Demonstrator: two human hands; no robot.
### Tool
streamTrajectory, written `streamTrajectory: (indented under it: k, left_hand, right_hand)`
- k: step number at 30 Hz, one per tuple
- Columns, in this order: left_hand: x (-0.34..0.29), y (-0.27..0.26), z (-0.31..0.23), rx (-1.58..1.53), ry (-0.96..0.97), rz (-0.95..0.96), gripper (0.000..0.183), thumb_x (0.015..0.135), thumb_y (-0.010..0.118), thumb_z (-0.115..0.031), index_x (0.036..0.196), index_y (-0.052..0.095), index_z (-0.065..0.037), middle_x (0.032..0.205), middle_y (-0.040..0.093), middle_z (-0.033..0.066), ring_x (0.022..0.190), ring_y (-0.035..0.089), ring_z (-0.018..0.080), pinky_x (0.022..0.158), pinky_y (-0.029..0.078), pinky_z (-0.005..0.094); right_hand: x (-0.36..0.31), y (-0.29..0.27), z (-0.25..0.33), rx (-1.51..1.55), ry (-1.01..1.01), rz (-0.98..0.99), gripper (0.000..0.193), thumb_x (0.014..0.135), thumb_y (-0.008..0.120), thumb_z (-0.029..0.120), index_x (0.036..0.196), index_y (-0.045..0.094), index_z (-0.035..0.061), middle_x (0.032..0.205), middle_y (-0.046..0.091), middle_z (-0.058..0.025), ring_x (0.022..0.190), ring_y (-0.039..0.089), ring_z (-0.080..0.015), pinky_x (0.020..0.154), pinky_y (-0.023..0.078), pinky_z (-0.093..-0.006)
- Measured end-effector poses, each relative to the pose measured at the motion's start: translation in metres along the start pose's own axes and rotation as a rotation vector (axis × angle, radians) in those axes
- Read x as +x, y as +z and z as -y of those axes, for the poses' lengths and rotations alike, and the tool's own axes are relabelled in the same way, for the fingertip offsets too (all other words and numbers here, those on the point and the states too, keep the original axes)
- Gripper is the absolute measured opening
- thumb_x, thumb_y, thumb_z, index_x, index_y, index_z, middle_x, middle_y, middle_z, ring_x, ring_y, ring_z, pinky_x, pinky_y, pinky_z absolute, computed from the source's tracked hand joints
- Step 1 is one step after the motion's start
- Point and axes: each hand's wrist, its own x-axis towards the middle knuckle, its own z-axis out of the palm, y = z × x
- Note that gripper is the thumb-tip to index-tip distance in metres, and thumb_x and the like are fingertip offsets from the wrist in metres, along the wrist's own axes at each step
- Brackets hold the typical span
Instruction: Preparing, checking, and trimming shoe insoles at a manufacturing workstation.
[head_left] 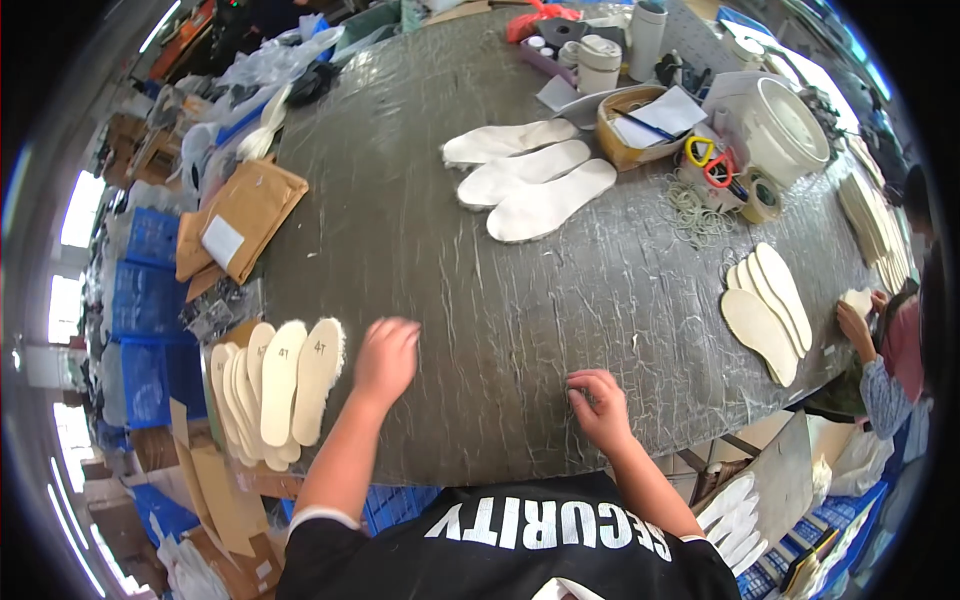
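My left hand (388,360) is over the table, just right of a fanned row of cream insoles (284,385) with fluffy edges. Its fingers are loosely bent and slightly blurred; nothing shows in them. Nearer the middle of the table's front edge, my right hand (600,408) has its fingers loosely curled and the thumb apart, with no object in it. Farther back, several white fluffy insoles (552,200) lie side by side, away from both hands. Another overlapping group of cream insoles (765,310) rests to the right.
A brown paper package (262,215) lies at the left edge. At the back right are a basket with papers (625,150), scissors (712,165), a tape roll (762,197), rubber bands (700,215) and a white bucket (785,130). Another person's hand (855,325) is at far right, holding a pale piece.
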Motion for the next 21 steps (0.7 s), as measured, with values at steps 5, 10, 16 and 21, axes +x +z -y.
streamTrajectory:
  k: [5,10,16,21]
  left_hand:
    - [0.161,0.123,0.02,-0.29,-0.217,-0.278,0.019,0.083,0.061,-0.004,0.1,0.057,0.002,0.086,0.064,0.0175,0.074,0.064,0.0297,0.064,0.051,0.0379]
    - [0.154,0.161,-0.071,-1.11,-0.861,0.179,0.028,0.072,0.058,0.006,0.098,0.053,-0.004,0.078,0.058,0.0075,0.057,0.056,0.0176,0.045,0.046,0.0311]
    - [-0.019,0.144,-0.175,-1.518,-0.793,0.688,0.005,0.09,0.059,0.0,0.092,0.055,-0.001,0.088,0.064,0.0106,0.079,0.065,0.0202,0.07,0.056,0.0324]
    - [0.032,0.105,-0.191,-0.645,0.329,0.427,0.017,0.08,0.067,-0.004,0.096,0.062,-0.002,0.092,0.066,0.0124,0.089,0.064,0.0283,0.078,0.051,0.0363]
  right_hand:
    - [0.005,0.024,0.026,0.147,0.106,0.098,0.013,0.085,0.064,0.006,0.097,0.065,0.001,0.094,0.067,-0.0105,0.089,0.065,-0.0227,0.079,0.05,-0.0306]
    - [-0.002,0.02,-0.001,0.855,0.62,-0.22,0.026,0.093,0.057,0.008,0.118,0.051,0.0021,0.104,0.063,-0.01,0.099,0.062,-0.0188,0.086,0.049,-0.0303]
    - [-0.004,-0.014,-0.016,0.934,0.637,-0.614,0.043,0.09,0.06,0.004,0.128,0.041,0.0038,0.105,0.06,-0.0109,0.099,0.06,-0.0174,0.082,0.049,-0.0286]
    - [-0.053,-0.088,-0.043,0.649,0.636,-0.381,0.03,0.084,0.062,0.0,0.113,0.06,0.0031,0.093,0.065,-0.0083,0.089,0.061,-0.0128,0.076,0.049,-0.0273]
